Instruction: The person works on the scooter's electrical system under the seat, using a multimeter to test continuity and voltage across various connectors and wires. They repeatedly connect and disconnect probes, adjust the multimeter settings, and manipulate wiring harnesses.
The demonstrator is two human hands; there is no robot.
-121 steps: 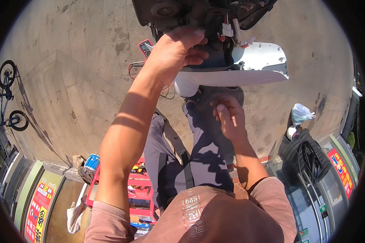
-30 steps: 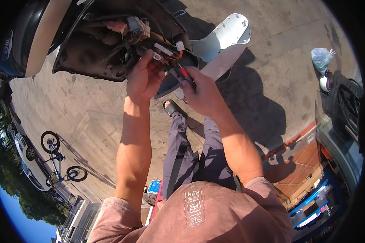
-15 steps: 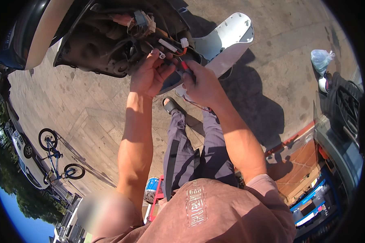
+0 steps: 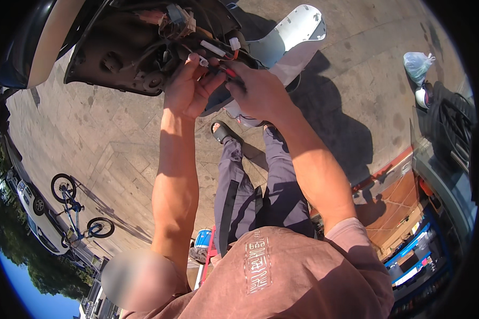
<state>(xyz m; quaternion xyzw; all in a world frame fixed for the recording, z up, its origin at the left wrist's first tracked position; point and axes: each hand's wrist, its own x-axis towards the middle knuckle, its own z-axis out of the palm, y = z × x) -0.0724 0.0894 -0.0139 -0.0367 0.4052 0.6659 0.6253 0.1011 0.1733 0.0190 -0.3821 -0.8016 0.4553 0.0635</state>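
My left hand (image 4: 184, 94) pinches a small white wire connector (image 4: 203, 62) between thumb and fingertips, its other fingers curled loosely below. Just to the right, my right hand (image 4: 262, 91) grips a slim red-and-dark pen-like tool (image 4: 230, 72). The tool points left toward the connector; whether its tip touches it I cannot tell. Both hands are at the edge of an open, dark vehicle housing (image 4: 98, 64). Above them lies a bundle of wires and plugs (image 4: 178, 22). A white cylinder-shaped part (image 4: 213, 49) and a white plug (image 4: 234, 43) on orange wire sit close by.
A curved white panel (image 4: 299, 33) lies beyond my right hand. My sandalled foot (image 4: 223, 131) stands on the paving below. A bicycle (image 4: 74, 204) and white car (image 4: 34, 212) are at left; a plastic bag (image 4: 418, 65), black cables (image 4: 452, 130) and blue shelving (image 4: 418, 255) at right.
The view has shifted, so the scene sits slightly higher and further left. My right hand has brought the red tool closer to the connector and tilted it leftward. My left hand keeps its pinch.
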